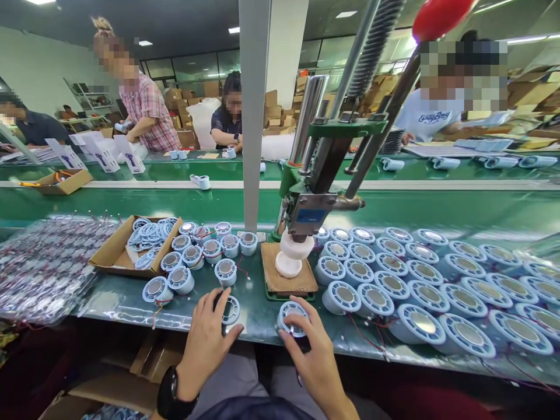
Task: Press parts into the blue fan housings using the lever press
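Note:
At the bench's front edge, the fingers of my right hand [308, 344] are curled round a light blue round unit [294, 318] with a ring on top. My left hand [212, 326], with a black watch on its wrist, is over a light blue ring piece [231, 309]; its thumb and fingers are spread apart, and whether they touch the piece is hard to tell. Just beyond and between my hands stands a green hand press [312, 204] with a white round pusher [298, 245] above a white round seat [287, 265] on a brown pad.
Many blue round units [422, 300] with wires cover the right side. Several more [192, 255] stand left of the press, beside a cardboard box [126, 267] of blue rings. Bagged wired parts [48, 262] lie far left. A post [252, 116] rises behind; people work across the green belt [196, 204].

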The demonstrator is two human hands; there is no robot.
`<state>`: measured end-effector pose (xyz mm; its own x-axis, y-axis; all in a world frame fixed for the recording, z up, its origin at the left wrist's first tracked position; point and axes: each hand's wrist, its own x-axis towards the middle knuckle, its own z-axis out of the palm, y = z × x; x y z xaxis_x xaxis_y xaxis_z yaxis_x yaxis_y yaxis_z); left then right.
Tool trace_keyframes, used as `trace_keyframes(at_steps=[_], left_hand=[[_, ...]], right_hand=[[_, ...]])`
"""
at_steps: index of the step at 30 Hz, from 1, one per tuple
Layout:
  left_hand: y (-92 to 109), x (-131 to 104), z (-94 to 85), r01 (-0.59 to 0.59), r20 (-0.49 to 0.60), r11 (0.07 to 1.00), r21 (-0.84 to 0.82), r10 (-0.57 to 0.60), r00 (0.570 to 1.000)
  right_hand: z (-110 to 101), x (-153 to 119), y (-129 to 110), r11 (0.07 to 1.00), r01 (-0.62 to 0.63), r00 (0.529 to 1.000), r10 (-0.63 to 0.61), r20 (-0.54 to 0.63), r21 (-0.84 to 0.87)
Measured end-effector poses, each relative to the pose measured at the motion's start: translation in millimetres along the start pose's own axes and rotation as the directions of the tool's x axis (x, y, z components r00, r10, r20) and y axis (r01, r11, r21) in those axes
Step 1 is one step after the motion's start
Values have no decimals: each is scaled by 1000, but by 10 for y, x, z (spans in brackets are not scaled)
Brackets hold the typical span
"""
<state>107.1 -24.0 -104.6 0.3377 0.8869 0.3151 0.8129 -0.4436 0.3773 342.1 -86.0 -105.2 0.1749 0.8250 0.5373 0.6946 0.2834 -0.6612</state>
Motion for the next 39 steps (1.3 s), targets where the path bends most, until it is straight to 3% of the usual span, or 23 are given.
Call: trace_keyframes(at_steps=[2, 6, 10, 12, 14, 17, 20, 28, 35, 39], left_hand=[[29, -5, 35, 28, -12, 1000, -1, -28, 1000], [29, 3, 52, -60, 25, 997, -45, 61, 998], [61, 47, 16, -3, -60, 991, -136, -5, 998], [150, 81, -21, 11, -98, 971, -240, -35, 995], [283, 117, -58, -45, -121, 951, -306, 8, 993], [483, 162, -76, -151, -127, 949, -278, 120, 985], [576, 179, -37, -157, -126, 962, -222, 131, 983], [532, 165, 78, -144, -176, 971, -193, 110, 978], [593, 157, 86, -116, -229, 970, -215, 65, 971], [595, 142, 67, -98, -206, 961, -258, 44, 977]], right_hand=[[62, 27, -6, 999, 23, 1000, -23, -11, 26], [115, 56, -1, 996, 57, 998, -58, 15, 67], [171, 48, -9, 997, 35, 998, -38, 49, 65], [241, 38, -33, 997, 16, 998, -20, 53, 74], [330, 27, -65, 995, 14, 999, -18, 40, 99], [455, 9, -99, 989, 22, 1000, -22, -4, 144], [522, -11, -99, 983, -1, 1000, 5, -23, 185], [518, -26, -91, 980, -9, 1000, 9, 2, 198], [494, 7, -131, 986, 10, 1000, -10, -2, 168], [484, 12, -150, 985, 4, 1000, -4, 1, 175]])
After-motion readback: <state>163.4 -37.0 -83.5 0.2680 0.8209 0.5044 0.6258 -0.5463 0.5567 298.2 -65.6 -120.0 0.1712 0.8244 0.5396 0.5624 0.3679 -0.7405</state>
